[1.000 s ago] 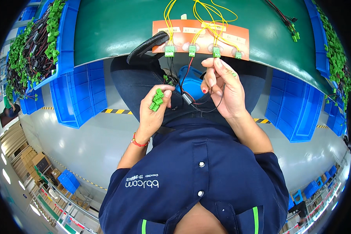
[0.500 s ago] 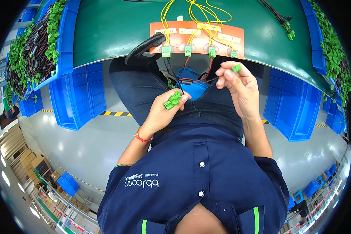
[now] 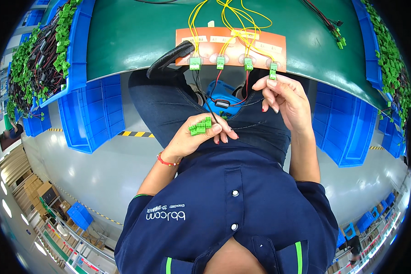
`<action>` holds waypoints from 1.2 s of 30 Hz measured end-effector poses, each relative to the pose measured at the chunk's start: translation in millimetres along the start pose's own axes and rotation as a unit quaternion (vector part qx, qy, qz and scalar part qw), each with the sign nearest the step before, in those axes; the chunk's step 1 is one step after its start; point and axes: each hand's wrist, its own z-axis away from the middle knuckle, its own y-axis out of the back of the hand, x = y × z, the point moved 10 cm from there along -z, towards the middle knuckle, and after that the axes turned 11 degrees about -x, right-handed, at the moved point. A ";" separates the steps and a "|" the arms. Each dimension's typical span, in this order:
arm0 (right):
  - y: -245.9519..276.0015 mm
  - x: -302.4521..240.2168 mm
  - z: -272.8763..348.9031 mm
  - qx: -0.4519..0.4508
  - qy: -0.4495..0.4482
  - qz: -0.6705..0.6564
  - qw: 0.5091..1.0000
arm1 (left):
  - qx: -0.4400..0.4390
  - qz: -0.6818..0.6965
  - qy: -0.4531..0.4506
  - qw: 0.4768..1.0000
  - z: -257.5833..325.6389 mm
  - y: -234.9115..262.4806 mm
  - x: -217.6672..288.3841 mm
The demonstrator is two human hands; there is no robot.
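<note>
My left hand (image 3: 182,142) is closed around a small bunch of green terminal connectors (image 3: 199,127), with black cable hanging at its fingers. My right hand (image 3: 294,100) pinches one green plug (image 3: 272,76) between thumb and finger. That plug meets the rightmost green socket (image 3: 273,66) along the front edge of an orange board (image 3: 235,55). Plugs sit in three more sockets to the left, with black or red wires running down from them to a dark inline part (image 3: 222,104) hanging above my lap. Whether the right plug is fully seated I cannot tell.
Yellow wires (image 3: 249,18) run from the board across the green table (image 3: 137,36). A black curved bar (image 3: 169,57) juts out left of the board. Blue bins full of green-ended cables (image 3: 41,50) flank the table. More cables (image 3: 335,34) lie at the right back.
My right hand has brought its green plug up against the rightmost socket. The left hand has shifted slightly down, its connectors turned a little, and the dark inline part has swung down and right.
</note>
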 end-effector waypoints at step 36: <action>-19.5 -4.5 24.9 -0.228 0.080 -0.240 0.940 | 0.264 -0.074 -0.154 0.949 29.0 87.2 44.0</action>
